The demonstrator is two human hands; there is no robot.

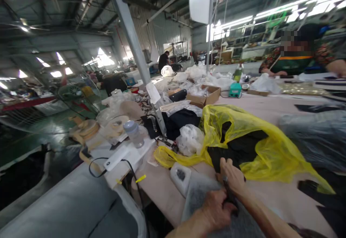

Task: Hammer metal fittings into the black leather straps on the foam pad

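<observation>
1. two bare hands meet near the front edge of the tabletop (162,187); 
2. left hand (213,207), lower, is curled around a dark narrow item (229,193), too blurred to name; grey cloth (200,187) lies beneath;
3. right hand (231,176), just beyond, has bent fingers against black cloth (240,149); whether they pinch it i cannot tell;
4. that cloth lies partly inside a translucent yellow bag (281,157); 
5. a white item with a dark middle (180,176) sits beside the grey cloth

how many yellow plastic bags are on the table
1: the yellow plastic bag, spread just beyond the right hand, with black material showing in its opening. Others may be hidden.
</observation>
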